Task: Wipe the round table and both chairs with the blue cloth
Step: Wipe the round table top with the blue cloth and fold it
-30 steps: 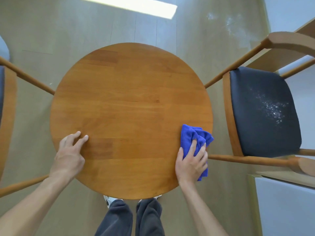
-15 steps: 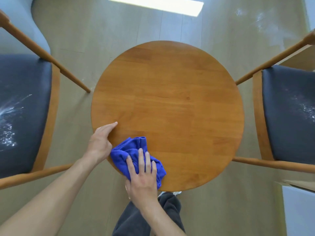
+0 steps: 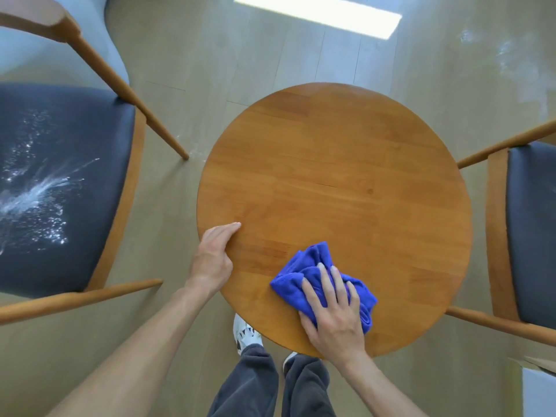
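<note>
- Right hand (image 3: 334,314) flat on blue cloth (image 3: 313,273), fingers spread and straight, pressing cloth down onto round table (image 3: 346,176) near its near edge, slightly right of centre.
- Blue cloth bunched and crumpled, lying fully on tabletop, sticking out beyond fingertips on far side and past hand on both sides.
- Left hand (image 3: 212,257) on table's near-left rim, fingers straight and together, lying on top surface; thumb not visible, cannot tell whether hooked under edge. Holding nothing else.
- Left hand and cloth near each other, not touching; bare wood between.
- Tabletop: orange-brown wood, plank joints visible, small dark knot right of centre.
- Left chair (image 3: 69,188) just beside table on left: dark seat cushion in wooden frame, white powdery streaks and specks (image 3: 33,191) scattered over seat.
- Wooden armrest of left chair running along its near side; angled wooden leg (image 3: 132,97) on far side ending on floor close to table rim.
- Right chair (image 3: 532,230) at right border, partly cut off: dark cushion, wooden frame, wooden rails at far and near sides. Seat surface mostly out of frame.
- Dark grey trousers (image 3: 270,386) and one white shoe (image 3: 245,334) visible below table's near edge, standing on floor.
- Pale wood-look floor (image 3: 270,40) with bright rectangular light reflection (image 3: 319,13) at top; faint whitish smudges at upper right.
- White box-like object (image 3: 538,392) at bottom right corner, mostly cropped.
</note>
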